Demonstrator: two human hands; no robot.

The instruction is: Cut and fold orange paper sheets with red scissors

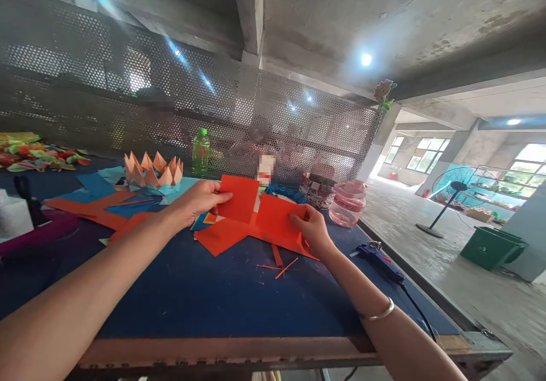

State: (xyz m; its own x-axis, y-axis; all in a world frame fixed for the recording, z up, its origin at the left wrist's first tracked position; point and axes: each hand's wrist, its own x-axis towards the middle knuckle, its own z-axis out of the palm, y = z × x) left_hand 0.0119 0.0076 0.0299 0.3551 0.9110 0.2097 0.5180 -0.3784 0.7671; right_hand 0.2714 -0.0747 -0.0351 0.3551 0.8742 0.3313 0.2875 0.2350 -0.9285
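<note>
The orange paper (251, 222) lies near the middle of the bench (222, 353), a cross-shaped sheet with flaps lifted along their creases. It looks thin and light, stiff enough to hold a fold, but its corners would probably crumple or tear under a hard pinch. The safest hold seems to be on a flap's flat face, close to a crease, rather than at a loose tip.

The left hand (200, 199) is clamped on the raised flap, pinching its edge between thumb and fingers. The right hand (309, 230), with a bangle (377, 313) on its wrist, grips the next flap near its lower edge. The hands stand apart, with the sheet spanning the gap.

Thin orange scraps (277, 270) lie just in front of the sheet on the bench's dark blue top. Behind it, toward the back edge, are blue paper (96, 186), a folded paper crown (153, 170) and a green bottle (200, 152). A blue glue gun (379, 259) rests near the right edge, and a patterned cup (318, 190) and pink jar (347, 205) stand at the back right corner. Paper flowers (38, 156) are heaped at the far left. On the floor beyond stand a fan (452, 182) and a green bin (490, 247).
</note>
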